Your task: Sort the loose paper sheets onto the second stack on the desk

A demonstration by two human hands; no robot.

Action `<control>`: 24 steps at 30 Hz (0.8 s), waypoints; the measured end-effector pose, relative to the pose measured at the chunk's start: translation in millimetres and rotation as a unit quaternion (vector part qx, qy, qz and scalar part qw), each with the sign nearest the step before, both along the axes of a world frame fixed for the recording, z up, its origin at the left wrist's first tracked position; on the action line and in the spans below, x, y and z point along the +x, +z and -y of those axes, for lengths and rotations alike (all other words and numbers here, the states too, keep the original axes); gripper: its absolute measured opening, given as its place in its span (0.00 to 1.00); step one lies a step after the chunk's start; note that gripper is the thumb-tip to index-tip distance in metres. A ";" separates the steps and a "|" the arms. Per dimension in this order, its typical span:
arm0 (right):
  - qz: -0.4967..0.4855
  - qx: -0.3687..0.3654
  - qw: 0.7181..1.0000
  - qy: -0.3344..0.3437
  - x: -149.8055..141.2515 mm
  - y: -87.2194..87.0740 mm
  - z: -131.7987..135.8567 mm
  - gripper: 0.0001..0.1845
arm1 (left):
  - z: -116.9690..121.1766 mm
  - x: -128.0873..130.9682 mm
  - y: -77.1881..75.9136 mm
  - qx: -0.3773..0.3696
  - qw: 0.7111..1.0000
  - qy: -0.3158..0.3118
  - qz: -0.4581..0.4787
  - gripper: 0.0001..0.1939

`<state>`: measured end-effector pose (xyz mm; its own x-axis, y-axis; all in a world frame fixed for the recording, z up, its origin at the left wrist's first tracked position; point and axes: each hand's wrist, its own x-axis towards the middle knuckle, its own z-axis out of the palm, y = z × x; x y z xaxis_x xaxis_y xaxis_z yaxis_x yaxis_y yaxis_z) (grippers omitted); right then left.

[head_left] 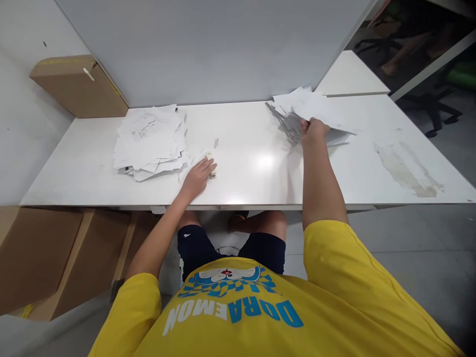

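My left hand (197, 177) rests on the desk, its fingers curled over a small cream-coloured block (213, 175) with dark print on its near end. Most of that block is hidden beneath the fingers, so its kind does not show. To the left of this hand lies an untidy stack of printed papers (148, 139). Over on the right, my right hand (315, 130) is closed on the near edge of a second pile of paper sheets (301, 104). Some of those sheets are lifted and bent, with their grey shaded undersides showing.
A cardboard box (80, 87) stands in the desk's back left corner, and larger cardboard boxes (100, 243) sit below at the left. A grey partition (208, 49) rises behind the white desk (241, 183). Tape residue (407, 171) marks its right side. Office chairs (435, 106) are beyond.
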<state>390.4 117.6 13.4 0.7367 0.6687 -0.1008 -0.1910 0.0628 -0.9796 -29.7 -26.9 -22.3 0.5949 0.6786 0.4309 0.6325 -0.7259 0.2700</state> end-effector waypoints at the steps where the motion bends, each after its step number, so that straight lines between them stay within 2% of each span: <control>1: -0.019 -0.013 1.000 -0.007 0.4 -0.5 -2.3 0.10 | 0.0 -0.1 0.0 0.002 1.000 -0.002 0.003 0.29; 4: -0.125 -0.064 0.990 -0.032 -3.9 3.0 -4.2 0.07 | -0.5 -1.1 -0.5 0.001 1.000 -0.001 0.010 0.29; 7: -0.189 -0.079 0.978 0.022 -24.8 13.3 10.2 0.12 | -1.8 -3.1 -2.4 -0.006 1.000 0.005 0.014 0.30; 9: -0.171 -0.053 0.979 0.102 -51.2 19.9 33.8 0.18 | -2.0 -3.9 -4.5 -0.009 1.000 0.009 0.016 0.30; 11: -0.124 0.006 0.979 0.163 -84.8 22.5 67.4 0.26 | -1.3 -3.2 -6.1 -0.010 1.000 0.005 0.020 0.30; 13: -0.086 0.036 0.970 0.225 -118.7 19.2 105.7 0.34 | -0.3 -1.3 -4.7 -0.013 1.000 -0.005 0.023 0.30; 15: -0.059 0.031 0.955 0.290 -145.6 9.5 141.8 0.35 | -1.8 -2.0 2.0 -0.017 0.999 0.006 0.028 0.30; 17: -0.042 0.010 0.946 0.321 -162.1 -5.0 170.0 0.30 | -8.9 -11.1 14.5 -0.012 0.997 0.076 0.027 0.29; 19: -0.026 -0.003 0.950 0.310 -169.1 -20.0 187.7 0.26 | -21.9 -32.4 29.5 -0.002 0.980 0.198 0.007 0.30; 21: -0.016 0.003 0.956 0.293 -170.1 -31.0 195.9 0.22 | -38.0 -64.2 41.8 -0.017 0.951 0.308 -0.033 0.39; 22: -0.013 0.009 0.956 0.291 -169.5 -34.2 197.3 0.21 | -45.7 -81.7 45.4 -0.043 0.939 0.340 -0.041 0.42; 24: -0.012 0.019 0.954 0.299 -167.8 -36.2 196.9 0.20 | -56.8 -113.9 46.7 -0.094 0.926 0.364 -0.044 0.44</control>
<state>222.6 -79.3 -22.8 0.2198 0.9723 -0.0800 -0.2262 -0.0290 -0.9737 -143.6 29.9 24.4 -0.0219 0.9714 0.2363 0.9614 -0.0444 0.2716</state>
